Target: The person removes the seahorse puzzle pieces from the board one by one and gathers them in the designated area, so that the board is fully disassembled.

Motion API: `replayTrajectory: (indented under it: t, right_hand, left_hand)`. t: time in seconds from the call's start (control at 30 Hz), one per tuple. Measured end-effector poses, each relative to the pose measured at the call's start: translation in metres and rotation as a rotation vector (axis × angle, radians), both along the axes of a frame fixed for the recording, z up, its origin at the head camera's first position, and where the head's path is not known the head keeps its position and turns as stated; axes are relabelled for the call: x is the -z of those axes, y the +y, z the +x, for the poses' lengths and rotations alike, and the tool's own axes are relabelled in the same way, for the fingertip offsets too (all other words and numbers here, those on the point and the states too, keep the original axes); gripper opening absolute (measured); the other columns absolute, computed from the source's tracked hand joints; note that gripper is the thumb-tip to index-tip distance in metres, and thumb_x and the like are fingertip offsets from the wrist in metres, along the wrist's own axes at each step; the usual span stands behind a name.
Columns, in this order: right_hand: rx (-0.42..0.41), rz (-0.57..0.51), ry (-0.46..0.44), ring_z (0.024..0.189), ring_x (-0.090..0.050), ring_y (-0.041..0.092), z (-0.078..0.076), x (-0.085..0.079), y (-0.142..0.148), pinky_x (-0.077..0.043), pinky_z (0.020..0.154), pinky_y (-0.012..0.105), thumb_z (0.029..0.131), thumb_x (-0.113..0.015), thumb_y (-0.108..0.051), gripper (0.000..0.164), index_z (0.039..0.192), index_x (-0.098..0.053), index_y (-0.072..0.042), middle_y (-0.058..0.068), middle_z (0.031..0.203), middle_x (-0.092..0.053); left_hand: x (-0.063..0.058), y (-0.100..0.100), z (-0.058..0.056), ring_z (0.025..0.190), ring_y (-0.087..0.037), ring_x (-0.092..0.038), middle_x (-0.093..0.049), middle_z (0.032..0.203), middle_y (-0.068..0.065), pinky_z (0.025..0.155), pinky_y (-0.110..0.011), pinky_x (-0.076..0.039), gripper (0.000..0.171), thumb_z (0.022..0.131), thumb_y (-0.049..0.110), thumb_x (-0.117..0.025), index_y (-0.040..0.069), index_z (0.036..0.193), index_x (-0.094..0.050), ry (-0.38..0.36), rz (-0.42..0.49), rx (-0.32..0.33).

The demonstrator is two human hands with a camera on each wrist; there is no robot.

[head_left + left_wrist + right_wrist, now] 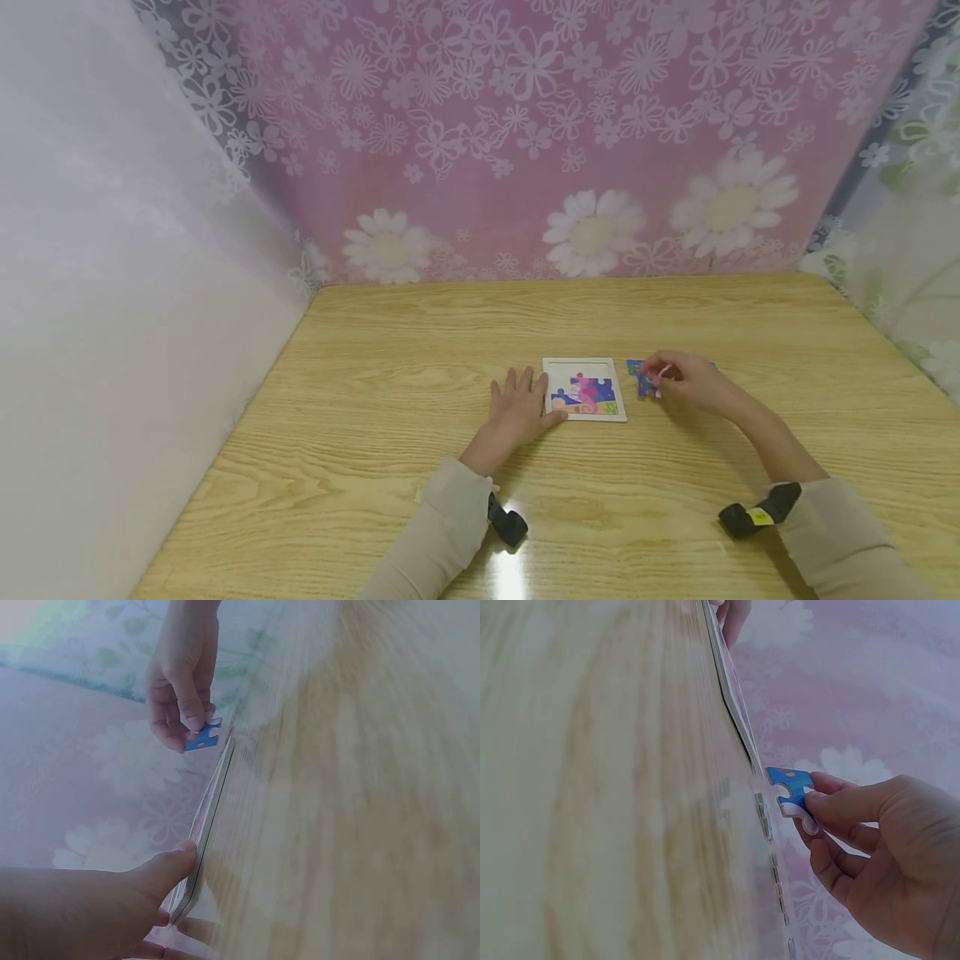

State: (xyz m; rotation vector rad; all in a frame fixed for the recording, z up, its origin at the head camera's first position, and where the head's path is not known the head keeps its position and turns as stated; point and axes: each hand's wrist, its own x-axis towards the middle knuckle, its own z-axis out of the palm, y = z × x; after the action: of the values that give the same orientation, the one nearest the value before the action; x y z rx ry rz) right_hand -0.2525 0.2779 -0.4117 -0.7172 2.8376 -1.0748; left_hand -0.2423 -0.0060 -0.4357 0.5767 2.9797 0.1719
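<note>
1. Your right hand [693, 383] pinches a small blue-and-white jigsaw piece [798, 782] in its fingers, right of the square white-rimmed puzzle tray [577, 361]; a loose pinch could drop it.
2. Your left hand [517, 408] lies with fingers spread and straight, thumb on the tray's lower-left corner; too light a touch could let it slide.
3. Inside the tray: joined blue, pink and yellow pieces [592, 397], upper left bare.
4. Loose flat jigsaw pieces [763, 815] right of the tray could scatter if your hand brushes them.
</note>
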Motion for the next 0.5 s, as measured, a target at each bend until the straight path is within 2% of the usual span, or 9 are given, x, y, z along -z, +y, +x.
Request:
replayTrajectory:
  t: [0.2, 0.33, 0.5]
  right_hand:
    - [-0.027, 0.005, 0.026, 0.08, -0.056, 0.019, -0.002, 0.006, 0.004, -0.048, 0.067, 0.027, 0.086, -0.059, 0.004, 0.014, 0.098, -0.064, -0.002, 0.005, 0.089, -0.06]
    - [-0.048, -0.02, -0.033, 0.08, -0.057, 0.019, -0.003, 0.011, 0.007, -0.048, 0.065, 0.026, 0.087, -0.058, 0.003, 0.015, 0.101, -0.063, -0.002, 0.005, 0.091, -0.06]
    - [-0.029, -0.005, -0.065, 0.082, -0.058, 0.022, -0.005, 0.015, 0.008, -0.049, 0.065, 0.027, 0.089, -0.058, 0.0, 0.016, 0.103, -0.063, -0.004, 0.006, 0.092, -0.061]
  left_hand:
    - [-0.001, 0.0, 0.0, 0.134, -0.035, -0.018, -0.025, 0.147, -0.01, 0.102, -0.055, -0.019, 0.072, 0.089, 0.059, -0.042, 0.015, 0.145, -0.03, 0.004, 0.005, 0.001]
    - [-0.002, 0.0, 0.001, 0.134, -0.035, -0.019, -0.026, 0.147, -0.01, 0.102, -0.055, -0.02, 0.072, 0.089, 0.059, -0.043, 0.015, 0.144, -0.031, 0.006, 0.002, -0.001]
    - [-0.002, -0.001, 0.002, 0.134, -0.034, -0.018, -0.026, 0.147, -0.01, 0.102, -0.056, -0.02, 0.072, 0.089, 0.059, -0.043, 0.015, 0.145, -0.03, 0.002, 0.005, -0.003]
